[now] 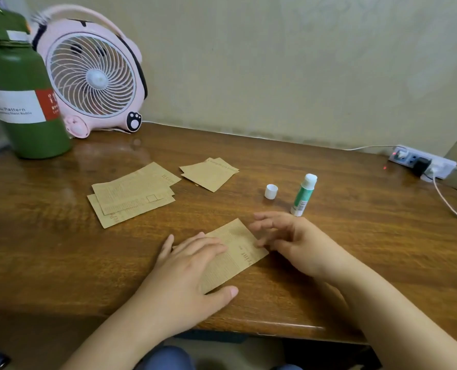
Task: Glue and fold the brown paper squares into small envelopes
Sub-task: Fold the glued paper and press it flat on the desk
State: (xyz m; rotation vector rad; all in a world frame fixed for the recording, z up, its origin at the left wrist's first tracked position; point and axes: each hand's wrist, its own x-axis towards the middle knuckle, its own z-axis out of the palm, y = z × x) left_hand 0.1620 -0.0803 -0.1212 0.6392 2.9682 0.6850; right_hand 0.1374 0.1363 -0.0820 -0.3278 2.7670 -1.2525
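Near the front edge of the wooden desk [329, 263] lies a brown paper piece [235, 259], printed with faint lines of text, set at a slant. Both of the person's hands are on it. The left hand [188, 276] lies flat across its left half, fingers straight and pressing down, thumb stretched along the near edge. The right hand [283, 236] hovers at the paper's right edge with fingers spread and loosely bent; the lower fingertips touch the paper, though whether they pinch it I cannot tell.

Farther back and to the left sits a loose stack of larger brown sheets [134, 194], fanned unevenly. Just right of that stack, apart from it, lie folded brown pieces [208, 173], overlapping. To the right of those stands a white cap [271, 191], and near it an uncapped glue stick [303, 195] with a green and white body, upright and close to the right hand's fingertips.

At the back left corner stand a green bottle [21, 102] and a pink desk fan [94, 76] against the wall. At the far right, a white power strip [422, 162] lies by the wall with cables trailing from it.
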